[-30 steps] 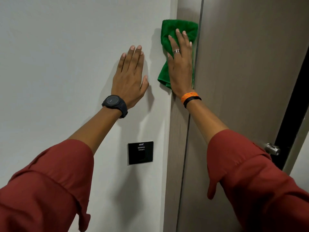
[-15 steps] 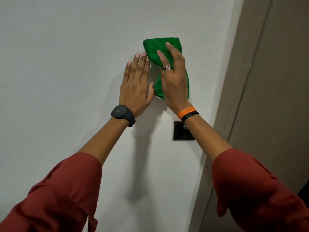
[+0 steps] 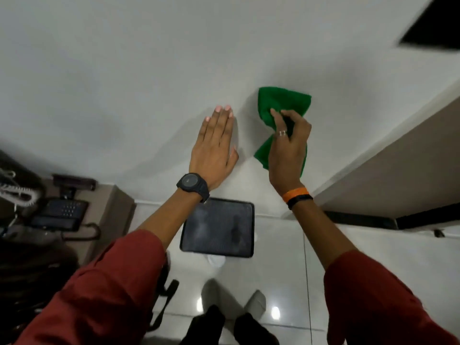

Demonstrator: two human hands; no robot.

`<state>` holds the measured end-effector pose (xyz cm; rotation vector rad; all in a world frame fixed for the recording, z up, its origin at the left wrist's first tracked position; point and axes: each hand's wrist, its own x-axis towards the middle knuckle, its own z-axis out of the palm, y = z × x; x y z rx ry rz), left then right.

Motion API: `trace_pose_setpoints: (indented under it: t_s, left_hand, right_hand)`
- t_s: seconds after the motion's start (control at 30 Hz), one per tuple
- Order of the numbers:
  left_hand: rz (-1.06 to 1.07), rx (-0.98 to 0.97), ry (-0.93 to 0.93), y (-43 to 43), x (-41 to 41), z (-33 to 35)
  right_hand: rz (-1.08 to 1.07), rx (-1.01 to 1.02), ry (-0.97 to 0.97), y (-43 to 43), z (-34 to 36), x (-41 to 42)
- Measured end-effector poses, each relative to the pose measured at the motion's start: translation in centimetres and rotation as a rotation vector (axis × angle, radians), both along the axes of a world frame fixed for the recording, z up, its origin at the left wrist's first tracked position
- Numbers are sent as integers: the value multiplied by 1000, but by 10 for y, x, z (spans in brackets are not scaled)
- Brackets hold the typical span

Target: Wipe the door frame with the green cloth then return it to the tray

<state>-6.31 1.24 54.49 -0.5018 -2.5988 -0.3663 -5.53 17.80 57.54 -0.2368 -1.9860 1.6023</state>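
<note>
My right hand (image 3: pixel 288 148) grips the green cloth (image 3: pixel 278 105), bunched at its middle, with the cloth's ends fanning out above and below my fingers in front of the white wall. My left hand (image 3: pixel 215 145) lies flat on the wall just left of the cloth, fingers straight and together. The brown door frame (image 3: pixel 388 170) runs along the right, apart from the cloth. A dark rectangular tray (image 3: pixel 219 227) lies on the tiled floor against the wall, below and between my forearms, with nothing in it.
A low brown cabinet (image 3: pixel 109 210) with a desk phone (image 3: pixel 59 212) and cables stands at the left. A black switch plate (image 3: pixel 433 23) sits on the wall at the top right. A dark door threshold (image 3: pixel 368 217) runs along the floor at right. My feet (image 3: pixel 224 324) stand on glossy tiles.
My view has swung left and down from the door frame to the floor and tray. My right hand went from pressing the cloth flat to bunching it in a grip, away from the frame.
</note>
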Motion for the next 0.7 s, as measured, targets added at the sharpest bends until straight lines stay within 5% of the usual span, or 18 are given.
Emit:
trace_pose_setpoints:
  t_s: [0.33,0.53,0.63,0.7]
  left_hand:
    - [-11,-106,-593,0,62,-364]
    - [21,-112,-733,3,70,-527]
    - [22,-116,-838,-1,76,-569]
    - [16,-111,-838,1,80,-575]
  right_hand:
    - [48,233,-442,-6,-374,38]
    - [254,543,-706,-19,-561,65]
    - [453,864,-793,-24,-604,82]
    - [432,890,-775,-22,-604,88]
